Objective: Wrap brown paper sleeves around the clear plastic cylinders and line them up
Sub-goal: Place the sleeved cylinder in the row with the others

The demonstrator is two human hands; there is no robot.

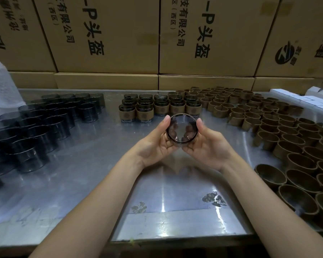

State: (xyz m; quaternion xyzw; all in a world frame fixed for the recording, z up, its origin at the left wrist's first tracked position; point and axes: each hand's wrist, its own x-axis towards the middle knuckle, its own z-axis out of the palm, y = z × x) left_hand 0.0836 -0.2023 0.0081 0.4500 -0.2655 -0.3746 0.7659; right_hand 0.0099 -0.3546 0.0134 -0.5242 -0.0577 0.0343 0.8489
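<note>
You have one clear plastic cylinder [181, 130] lifted above the metal table [93, 164], near the middle of the view, turned so that its round open end faces you and your fingertips show through it. Whether a paper sleeve is already on it cannot be told from this angle. Your left hand [157, 142] cups it from the left, thumb laid up along the rim and fingers curled round behind; your right hand [207, 144] does the same from the right, so both hands grip the one cylinder between them. Just beyond your hands, on the table, stands a block of sleeved cylinders [159, 108], upright and touching in neat rows, each with a brown band round its lower part. To your left, bare cylinders [45, 123] stand in a large group that runs from the table's far side toward its near left edge. To your right, the empty brown paper sleeves [280, 135] stand on end, packed close together and filling that side of the table. A bundle of clear plastic wrap [0, 86] sits at the far left. White boxes [302, 99] lie at the far right corner. Behind the table, large cardboard cartons [119, 34] with black printed characters are stacked in a wall.
</note>
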